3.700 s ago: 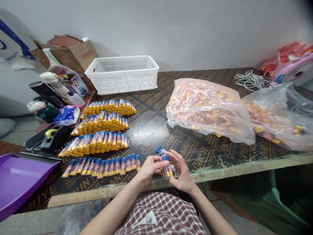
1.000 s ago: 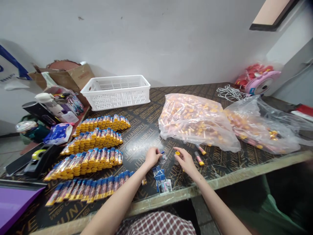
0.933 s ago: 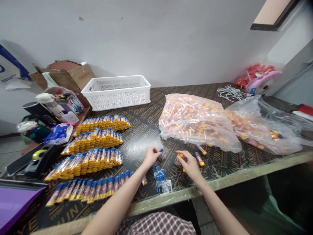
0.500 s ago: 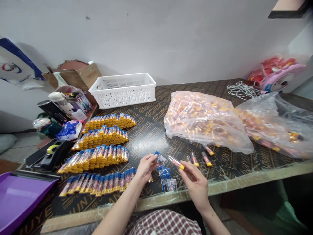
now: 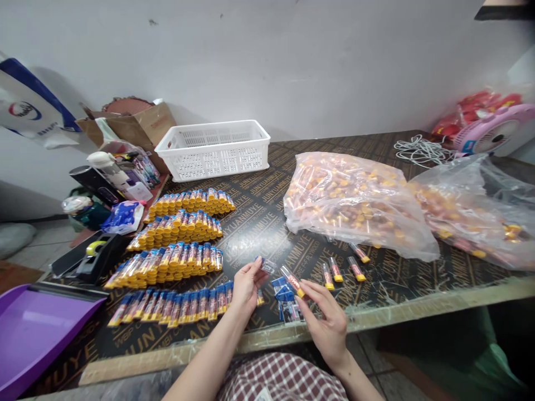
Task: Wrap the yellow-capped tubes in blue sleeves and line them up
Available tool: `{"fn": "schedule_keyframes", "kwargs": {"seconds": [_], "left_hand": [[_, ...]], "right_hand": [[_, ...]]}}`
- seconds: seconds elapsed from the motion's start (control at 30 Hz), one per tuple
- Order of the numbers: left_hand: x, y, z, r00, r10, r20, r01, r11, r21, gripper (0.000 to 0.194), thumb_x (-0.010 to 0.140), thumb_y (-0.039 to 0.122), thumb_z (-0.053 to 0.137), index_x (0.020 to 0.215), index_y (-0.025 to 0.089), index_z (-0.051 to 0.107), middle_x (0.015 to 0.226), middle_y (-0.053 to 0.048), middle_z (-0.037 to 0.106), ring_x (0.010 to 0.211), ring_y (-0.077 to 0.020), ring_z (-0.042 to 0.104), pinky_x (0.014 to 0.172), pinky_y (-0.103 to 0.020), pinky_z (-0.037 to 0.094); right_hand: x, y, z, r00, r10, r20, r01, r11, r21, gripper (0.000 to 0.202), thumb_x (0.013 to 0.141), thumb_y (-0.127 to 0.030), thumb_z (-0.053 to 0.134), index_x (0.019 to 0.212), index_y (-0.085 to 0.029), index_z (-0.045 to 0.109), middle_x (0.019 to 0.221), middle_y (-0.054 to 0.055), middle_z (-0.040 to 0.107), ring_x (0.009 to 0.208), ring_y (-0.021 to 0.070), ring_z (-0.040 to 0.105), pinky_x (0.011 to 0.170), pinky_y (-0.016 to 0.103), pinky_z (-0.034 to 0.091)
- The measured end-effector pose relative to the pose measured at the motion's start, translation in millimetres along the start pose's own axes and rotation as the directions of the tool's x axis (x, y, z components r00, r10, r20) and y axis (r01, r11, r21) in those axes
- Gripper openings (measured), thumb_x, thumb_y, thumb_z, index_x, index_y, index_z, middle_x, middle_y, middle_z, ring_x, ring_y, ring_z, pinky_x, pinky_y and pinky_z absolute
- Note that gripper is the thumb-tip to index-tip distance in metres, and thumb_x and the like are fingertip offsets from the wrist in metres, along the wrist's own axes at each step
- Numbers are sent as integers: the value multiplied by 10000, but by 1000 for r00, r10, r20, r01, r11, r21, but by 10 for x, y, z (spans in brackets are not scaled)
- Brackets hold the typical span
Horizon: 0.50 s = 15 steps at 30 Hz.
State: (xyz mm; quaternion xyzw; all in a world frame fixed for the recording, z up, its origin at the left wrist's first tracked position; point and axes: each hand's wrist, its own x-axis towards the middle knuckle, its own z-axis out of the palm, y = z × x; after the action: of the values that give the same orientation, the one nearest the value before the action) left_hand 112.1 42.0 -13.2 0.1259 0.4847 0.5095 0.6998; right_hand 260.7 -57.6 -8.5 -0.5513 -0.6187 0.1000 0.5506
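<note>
My left hand point(image 5: 247, 283) pinches a small clear plastic sleeve with blue print point(image 5: 267, 266) by its left end. Between the fingers of my right hand point(image 5: 321, 314) is a clear tube with a yellow cap point(image 5: 292, 280), its clear end tilted up toward the sleeve; the two look close but apart. Below them lies a pile of blue-printed sleeves point(image 5: 285, 301). Several loose yellow-capped tubes point(image 5: 335, 269) lie right of my right hand. Beside my left hand runs a row of blue-topped, yellow-based tubes point(image 5: 184, 307).
Stacked rows of finished-looking tubes point(image 5: 167, 262) stand at left. Behind them is a white basket point(image 5: 213, 161). Large plastic bags of tubes point(image 5: 355, 200) cover the right side. A tape dispenser point(image 5: 100, 256), purple dustpan point(image 5: 45, 334), white cord point(image 5: 422, 150) and pink fan point(image 5: 493, 131) surround the area.
My right hand has moved slightly left and down with the tube, and the left hand's sleeve has turned more sideways. The whole view has shifted a little.
</note>
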Motion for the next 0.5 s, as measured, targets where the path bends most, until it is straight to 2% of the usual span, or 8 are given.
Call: {"fn": "schedule_keyframes", "kwargs": {"seconds": [0.1,0.27,0.37,0.5], "left_hand": [[-14,-9,9,1000,6,-2,-6,1000,13,343,441,307,857,613,120,626,548,-1,640,497,-95,584,532,-211,498],[-58,-30,27,997,74,-2,-74,996,44,367,428,345,851,600,115,622,565,1,639,506,-82,564,524,-194,471],[-110,-42,42,994,101,43,-105,989,100,347,463,348,834,612,115,625,580,5,631,521,-86,564,521,-195,460],[-182,-36,51,987,53,153,-75,987,141,330,503,317,822,705,125,645,657,-2,644,563,-103,588,549,-216,479]], "right_hand": [[-3,-12,23,999,-49,2,49,999,-5,374,801,-82,573,1117,-274,626,1026,67,659,951,217,629,829,377,538],[-56,24,85,987,-131,88,131,991,16,468,795,-42,561,1185,-300,582,1049,58,648,958,203,626,831,355,539],[-80,34,104,987,-112,114,110,994,23,459,808,-53,546,1193,-300,574,1061,63,634,979,205,615,849,363,530],[-91,34,107,983,-48,177,38,997,61,435,832,-69,489,1197,-293,566,1089,73,589,992,202,596,849,360,522]]}}
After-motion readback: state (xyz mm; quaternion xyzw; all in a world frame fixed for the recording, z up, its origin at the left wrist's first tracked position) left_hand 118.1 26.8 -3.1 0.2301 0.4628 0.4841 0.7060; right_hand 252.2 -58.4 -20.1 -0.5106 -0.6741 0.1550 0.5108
